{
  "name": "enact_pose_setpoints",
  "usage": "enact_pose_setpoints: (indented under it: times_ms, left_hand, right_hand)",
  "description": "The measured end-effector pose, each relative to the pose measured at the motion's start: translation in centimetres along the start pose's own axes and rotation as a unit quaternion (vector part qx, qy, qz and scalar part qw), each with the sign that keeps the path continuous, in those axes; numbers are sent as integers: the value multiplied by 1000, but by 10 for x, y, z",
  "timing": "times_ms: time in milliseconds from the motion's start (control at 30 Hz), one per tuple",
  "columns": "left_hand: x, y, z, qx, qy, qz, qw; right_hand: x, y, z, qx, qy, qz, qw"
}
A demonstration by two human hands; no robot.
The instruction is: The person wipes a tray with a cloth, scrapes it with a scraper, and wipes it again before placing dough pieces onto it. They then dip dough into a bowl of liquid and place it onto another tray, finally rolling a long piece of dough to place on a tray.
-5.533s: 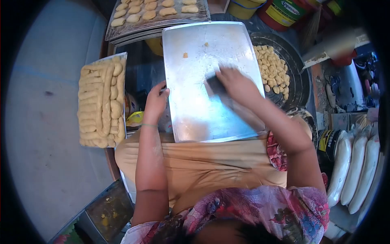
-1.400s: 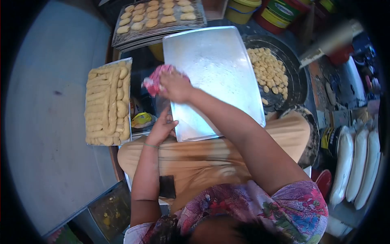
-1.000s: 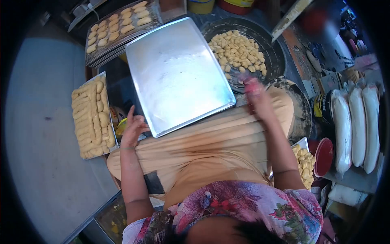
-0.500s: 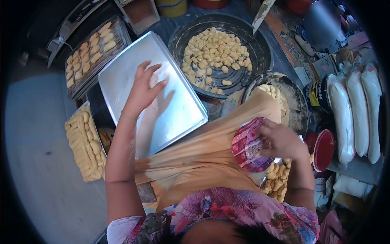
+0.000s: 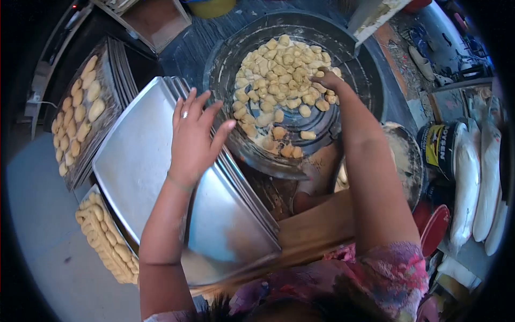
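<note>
My left hand (image 5: 196, 131), with a ring on one finger, is spread over the right edge of a stack of shiny metal baking trays (image 5: 140, 140). Its fingertips point toward the basin and nothing is in them. My right hand (image 5: 330, 81) reaches into a wide black basin (image 5: 214, 70) from the right. Its fingers curl down at the right side of a heap of small floured dough pieces (image 5: 276, 72), and the fingertips are at a dough piece. A few loose pieces lie lower in the basin.
At far left, a tray of shaped dough pieces (image 5: 86, 102) tops another tray stack. Below it is a tray of packed dough (image 5: 104, 236). To the right stand a floury round container (image 5: 410, 161), a black-and-yellow bucket (image 5: 437, 145), long filled plastic bags (image 5: 464, 188) and a red lid (image 5: 435, 229).
My right hand has moved forward from near my body into the basin of dough pieces. My left hand stays spread over the trays, now nearer their right edge. The view has shifted.
</note>
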State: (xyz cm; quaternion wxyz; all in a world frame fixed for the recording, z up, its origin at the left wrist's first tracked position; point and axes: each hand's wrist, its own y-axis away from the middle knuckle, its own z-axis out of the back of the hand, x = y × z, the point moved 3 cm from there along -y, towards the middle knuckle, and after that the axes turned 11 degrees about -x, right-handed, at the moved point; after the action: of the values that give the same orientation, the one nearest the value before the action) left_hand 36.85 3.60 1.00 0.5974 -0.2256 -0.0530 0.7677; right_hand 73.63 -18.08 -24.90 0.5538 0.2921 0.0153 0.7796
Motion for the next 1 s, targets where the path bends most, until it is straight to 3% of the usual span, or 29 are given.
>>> enact_pose_setpoints:
  times_ms: [33, 100, 167, 200, 267, 300, 367, 433, 467, 500, 567, 667, 700, 800, 867, 1000]
  left_hand:
    - [1, 1, -1, 8, 7, 5, 1000]
    - [4, 0, -1, 22, 18, 17, 999]
    - [6, -2, 1, 27, 36, 24, 999]
    - [6, -3, 1, 30, 48, 25, 998]
    - [7, -5, -1, 47, 46, 23, 998]
    - [8, -5, -1, 51, 44, 23, 997]
    - [9, -5, -1, 49, 51, 28, 997]
    - [11, -3, -1, 52, 57, 29, 997]
    - [13, -3, -1, 53, 56, 29, 997]
    - [13, -3, -1, 53, 57, 29, 997]
    - [12, -3, -2, 54, 56, 30, 997]
    - [11, -6, -3, 60, 46, 32, 997]
    - [11, -7, -3, 62, 45, 35, 996]
    - [11, -7, -4, 59, 61, 50, 995]
    - [11, -8, -3, 57, 67, 51, 995]
    - [8, -8, -4, 55, 48, 45, 996]
  right_hand:
    - [-1, -15, -25, -9, -82, -43, 996]
    - [29, -14, -81, -157, -92, -135, 974]
    - [77, 12, -160, -312, -44, -107, 943]
    - [100, 29, -199, -391, 10, -30, 920]
    - [142, 69, -221, -229, 99, 113, 962]
    - [143, 67, -238, -168, 71, 245, 952]
    - [143, 69, -259, -36, 10, 494, 869]
    - [139, 41, -207, -87, 157, 481, 858]
    - [141, 15, -185, -176, 153, 358, 904]
    - [143, 1, -165, -265, 240, 334, 872]
    - [147, -41, -139, -315, 184, 135, 921]
    - [186, -53, -112, -156, 198, 71, 965]
    - [188, -57, -126, -153, 241, 89, 954]
    - [184, -17, -128, -4, 340, 182, 922]
    - [168, 33, -129, 95, 396, 303, 862]
    - [154, -2, -97, 19, 118, 275, 954]
